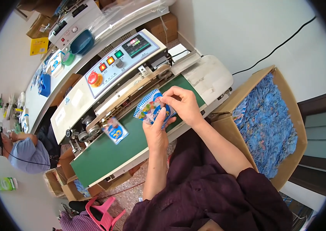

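Over the green conveyor belt [97, 163] of a sealing machine, both hands hold one small blue-and-white striped candy bag [147, 109] with colourful pieces showing through it. My left hand [156, 129] grips the bag from below, thumb pressed on its front. At the bag's upper right edge, my right hand [182, 104] pinches with thumb and forefinger; what lies between those fingertips is mostly hidden. A second bag [115, 131], blue and white, lies on the belt to the left, close against the sealing machine [93, 92].
At the right stands a large cardboard box [224, 129] full of blue packets [267, 127]. The machine's panel has a red stop button [93, 78] and lit switches. A pink plastic stool [103, 211] is at the lower left. Another person [26, 150] sits at the far left table.
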Available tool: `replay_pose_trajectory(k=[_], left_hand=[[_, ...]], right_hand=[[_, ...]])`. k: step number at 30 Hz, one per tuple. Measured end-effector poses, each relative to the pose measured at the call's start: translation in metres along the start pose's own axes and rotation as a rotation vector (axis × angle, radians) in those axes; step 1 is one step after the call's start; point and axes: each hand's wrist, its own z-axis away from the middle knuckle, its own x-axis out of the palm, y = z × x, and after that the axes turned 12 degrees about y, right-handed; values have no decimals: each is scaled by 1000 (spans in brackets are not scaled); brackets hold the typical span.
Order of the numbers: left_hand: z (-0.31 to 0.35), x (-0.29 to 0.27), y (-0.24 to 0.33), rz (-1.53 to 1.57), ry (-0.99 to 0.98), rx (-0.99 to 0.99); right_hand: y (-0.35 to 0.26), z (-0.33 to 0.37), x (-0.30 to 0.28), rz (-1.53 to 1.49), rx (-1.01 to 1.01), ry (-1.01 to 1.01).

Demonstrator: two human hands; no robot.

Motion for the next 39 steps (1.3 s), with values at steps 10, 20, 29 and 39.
replay_pose_trajectory(k=[10,20,29,39], left_hand=[[0,16,-6,94,-43,50],[1,13,-3,78,42,45],[4,6,0,84,50,75],[1,-1,2,32,71,66]], right_hand=[[6,3,-18,-463,257,-75],[21,-58,-51,-42,354,175],[39,-57,-1,140,263,73],[2,-14,4,34,-44,-146]])
